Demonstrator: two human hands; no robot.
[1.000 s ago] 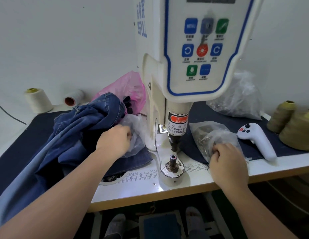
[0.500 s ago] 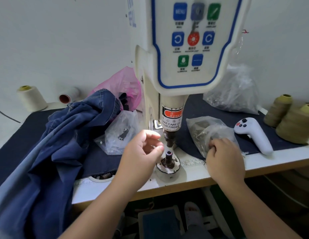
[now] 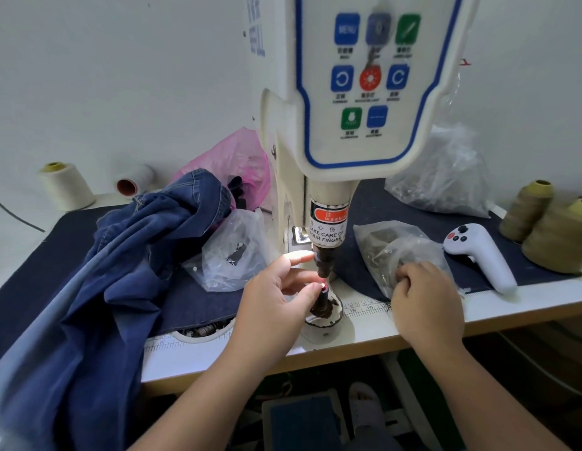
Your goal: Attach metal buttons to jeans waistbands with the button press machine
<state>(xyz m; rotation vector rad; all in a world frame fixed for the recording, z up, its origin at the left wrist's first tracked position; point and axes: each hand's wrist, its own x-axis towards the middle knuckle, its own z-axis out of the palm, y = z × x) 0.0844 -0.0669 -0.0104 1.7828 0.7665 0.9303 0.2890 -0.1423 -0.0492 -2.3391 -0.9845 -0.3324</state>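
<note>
The cream button press machine (image 3: 348,151) stands at the table's middle, its dark upper punch (image 3: 323,265) above the lower die post (image 3: 322,304). My left hand (image 3: 276,294) sits at the die, thumb and a finger pinching a small part on the post's top, where a red light spot shows; the index finger points toward the punch. My right hand (image 3: 426,301) has its fingers curled into the mouth of a clear plastic bag of buttons (image 3: 390,249) to the right of the die. Blue jeans (image 3: 114,271) lie heaped on the left, hanging over the table edge.
A second clear bag (image 3: 231,252) with small dark parts lies left of the machine, a pink bag (image 3: 231,161) behind it. A white handheld controller (image 3: 478,255), thread cones (image 3: 556,232) at right, spools (image 3: 66,185) at back left. A foot pedal (image 3: 302,421) sits under the table.
My left hand left the bag beside the jeans and came right to the lower die, now pinching at its top. My right hand stays at the button bag.
</note>
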